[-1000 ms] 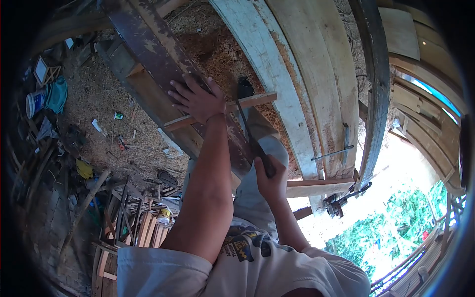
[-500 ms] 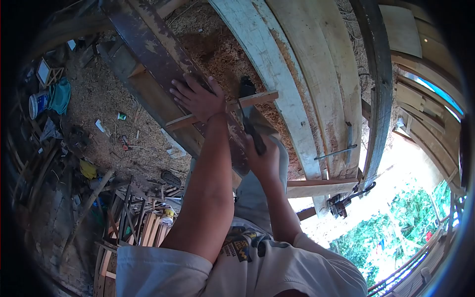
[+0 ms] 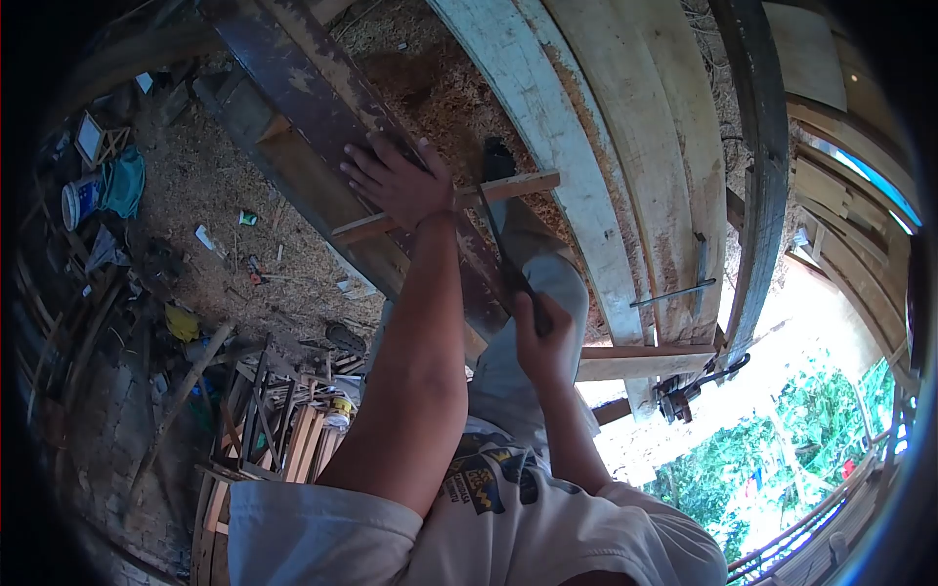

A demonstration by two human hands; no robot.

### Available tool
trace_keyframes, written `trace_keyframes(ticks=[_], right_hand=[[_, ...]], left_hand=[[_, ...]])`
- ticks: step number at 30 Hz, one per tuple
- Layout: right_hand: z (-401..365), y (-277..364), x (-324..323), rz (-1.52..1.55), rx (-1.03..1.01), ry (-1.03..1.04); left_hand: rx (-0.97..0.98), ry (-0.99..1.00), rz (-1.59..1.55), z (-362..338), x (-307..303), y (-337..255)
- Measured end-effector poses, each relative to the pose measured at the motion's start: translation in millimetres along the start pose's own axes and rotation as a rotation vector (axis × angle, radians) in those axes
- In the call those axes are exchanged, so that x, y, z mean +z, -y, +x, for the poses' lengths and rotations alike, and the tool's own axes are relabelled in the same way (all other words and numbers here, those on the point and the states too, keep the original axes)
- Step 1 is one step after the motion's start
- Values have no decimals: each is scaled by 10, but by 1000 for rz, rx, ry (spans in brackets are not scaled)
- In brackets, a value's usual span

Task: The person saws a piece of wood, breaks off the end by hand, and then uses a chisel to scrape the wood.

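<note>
My left hand (image 3: 405, 184) lies flat with spread fingers on a dark, paint-worn plank (image 3: 318, 119), over a thin wooden strip (image 3: 520, 185) that crosses the plank. My right hand (image 3: 545, 344) is wrapped round the dark handle of a handsaw (image 3: 499, 240). The saw's narrow blade runs up and away from the handle and meets the strip just right of my left hand. The strip's right end sticks out past the plank, near a pale painted board.
Long pale boards (image 3: 625, 146) stand to the right, with a clamp-like metal tool (image 3: 674, 398) below them. A weathered beam (image 3: 762, 195) is beyond. On the left are a bucket (image 3: 78, 203), a teal bag (image 3: 122, 184) and wood scraps (image 3: 303, 435) on a shaving-covered floor.
My right hand has pulled the saw down and toward my body, so more blade shows below the strip. My left hand stays on the plank. The view has shifted slightly.
</note>
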State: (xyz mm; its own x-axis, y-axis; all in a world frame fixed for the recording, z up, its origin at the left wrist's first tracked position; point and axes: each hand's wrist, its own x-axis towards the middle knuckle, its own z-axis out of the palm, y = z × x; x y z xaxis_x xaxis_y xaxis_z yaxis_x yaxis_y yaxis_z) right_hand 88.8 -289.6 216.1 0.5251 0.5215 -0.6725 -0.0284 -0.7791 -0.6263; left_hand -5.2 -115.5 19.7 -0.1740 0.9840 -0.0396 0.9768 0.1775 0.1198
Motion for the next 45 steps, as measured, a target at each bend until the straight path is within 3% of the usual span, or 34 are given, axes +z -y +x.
trace_keyframes(ticks=[2,5,9,14,20,23,25,29,32,36,39,45], right_hand=[[328,139,249,-111,-7,19],[467,96,349,-45,-90,-35],[-62,76,54,5,-22,1],[491,91,420,-71,-28,-17],[-92,-13,67,69,-18,-16],[477,-55,468,-9,-92,-50],[472,-52,435,-8,-72,-46],[-151,13,103,44,16,-46],[101,-193,245,-8,26,-9],[470,-7,479,80,-75,-73],[-221,-19,120,47,41,0],[404,-28,360,13,35,22]], left_hand=[[24,-40,6,-10,39,25],[24,-46,-5,-5,12,17],[5,-36,-7,-20,9,24],[32,-63,23,-11,41,38],[20,-42,25,-11,31,24],[19,-44,5,-9,20,19],[37,-57,9,-11,18,19],[53,-66,10,-14,6,17],[55,-73,13,-16,39,43],[62,-89,5,15,23,12],[53,-79,9,-26,26,57],[35,-49,19,-19,7,38]])
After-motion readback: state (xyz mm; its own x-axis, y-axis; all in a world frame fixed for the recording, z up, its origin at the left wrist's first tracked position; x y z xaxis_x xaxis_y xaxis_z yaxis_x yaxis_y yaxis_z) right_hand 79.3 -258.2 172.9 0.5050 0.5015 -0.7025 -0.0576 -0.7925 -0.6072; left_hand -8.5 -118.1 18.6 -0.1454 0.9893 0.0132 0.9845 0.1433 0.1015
